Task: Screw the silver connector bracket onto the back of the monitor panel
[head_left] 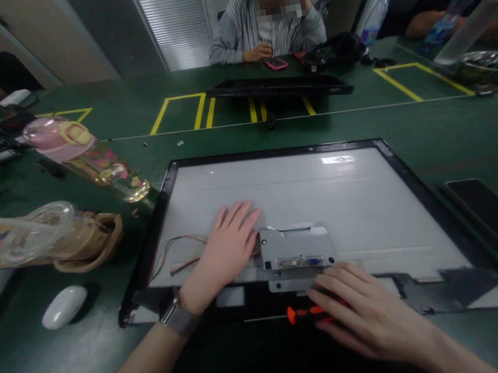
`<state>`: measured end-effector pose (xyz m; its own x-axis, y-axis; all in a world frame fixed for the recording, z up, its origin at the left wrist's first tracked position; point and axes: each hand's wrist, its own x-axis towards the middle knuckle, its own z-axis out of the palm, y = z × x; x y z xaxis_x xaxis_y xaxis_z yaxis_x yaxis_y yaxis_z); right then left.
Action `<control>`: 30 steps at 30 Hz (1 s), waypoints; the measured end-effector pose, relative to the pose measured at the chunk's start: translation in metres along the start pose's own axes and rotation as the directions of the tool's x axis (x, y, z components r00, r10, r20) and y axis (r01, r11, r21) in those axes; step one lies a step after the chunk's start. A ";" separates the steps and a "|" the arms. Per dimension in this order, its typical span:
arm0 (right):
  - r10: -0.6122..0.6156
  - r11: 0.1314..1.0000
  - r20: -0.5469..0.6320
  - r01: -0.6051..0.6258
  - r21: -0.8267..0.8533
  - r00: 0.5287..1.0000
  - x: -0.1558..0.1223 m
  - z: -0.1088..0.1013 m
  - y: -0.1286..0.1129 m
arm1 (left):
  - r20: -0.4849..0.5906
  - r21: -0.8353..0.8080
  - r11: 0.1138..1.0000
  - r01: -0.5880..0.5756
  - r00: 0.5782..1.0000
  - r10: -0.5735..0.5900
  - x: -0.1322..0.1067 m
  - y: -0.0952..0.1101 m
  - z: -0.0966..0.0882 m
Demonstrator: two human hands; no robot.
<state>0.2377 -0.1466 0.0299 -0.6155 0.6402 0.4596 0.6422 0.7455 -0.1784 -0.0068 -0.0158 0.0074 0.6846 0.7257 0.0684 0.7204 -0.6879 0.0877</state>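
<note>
Panel: big flat rectangle (365, 206) on the green counter (204, 143), right in front of the person; smooth pale-grey face with a bit of glare, dark frame around it. Long axis runs left to right.
Metal box: boxy grey bracket-looking thing (296, 245) sitting on the panel's near half, video ports facing the wearer.
Wires: thin, loopy strands (184, 265), partly under the left arm.
Left hand: palm down (231, 239) on the panel, just beside the box, fingers a little spread, not pinching anything.
Right hand: fingers curled (365, 307) over the screwdriver's handle at the near edge.
Screwdriver: orange-and-black grip (300, 314), skinny straight shaft pointing left, long axis sideways.
</note>
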 end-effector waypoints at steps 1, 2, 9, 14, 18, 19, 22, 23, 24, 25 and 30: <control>0.015 1.000 0.019 -0.015 -0.008 1.000 -0.003 0.002 -0.001 | -0.001 -0.001 1.000 -0.001 1.000 0.001 0.000 0.000 -0.001; 0.022 1.000 0.032 -0.022 0.000 0.999 -0.005 0.003 -0.002 | 0.000 -0.003 1.000 -0.001 1.000 0.001 0.000 0.000 -0.001; 0.320 0.849 -0.016 -0.279 0.449 0.947 -0.008 -0.022 0.001 | -0.001 -0.033 0.999 0.002 1.000 -0.002 0.001 0.000 -0.002; 0.698 0.582 -0.251 -0.328 0.744 0.671 -0.003 -0.040 0.037 | -0.024 -0.101 0.995 0.015 1.000 -0.018 0.002 -0.002 -0.003; 0.844 0.516 -0.386 -0.370 0.772 0.372 -0.014 -0.039 0.072 | -0.094 -0.183 0.983 -0.008 0.996 -0.009 0.002 -0.005 -0.005; 0.821 0.565 -0.439 -0.412 0.715 0.366 -0.020 -0.038 0.077 | -0.117 -0.199 0.980 -0.020 0.993 -0.003 0.002 -0.005 -0.005; 0.614 0.782 -0.543 -0.535 0.321 0.572 -0.040 -0.032 0.082 | -0.172 -0.247 0.967 -0.055 0.985 0.012 0.001 -0.006 -0.005; 0.545 0.825 -0.504 -0.537 0.178 0.670 -0.047 -0.030 0.081 | -0.183 -0.263 0.963 -0.063 0.983 0.015 0.002 -0.006 -0.005; 0.494 0.846 -0.469 -0.530 0.064 0.733 -0.054 -0.027 0.080 | -0.188 -0.279 0.958 -0.071 0.982 0.018 0.002 -0.006 -0.004; 0.453 0.865 -0.418 -0.502 -0.009 0.788 -0.059 -0.025 0.080 | -0.191 -0.295 0.952 -0.080 0.981 0.023 0.002 -0.006 -0.004; 0.533 0.829 -0.180 -0.553 -0.085 0.826 -0.075 -0.021 0.080 | -0.187 -0.387 0.914 -0.124 0.981 0.054 0.002 -0.005 -0.006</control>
<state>0.3449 -0.1386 -0.0007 -0.0839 0.8935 0.4412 0.9117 0.2476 -0.3280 -0.0101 -0.0111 0.0125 0.6898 0.6765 0.2579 0.5302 -0.7146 0.4564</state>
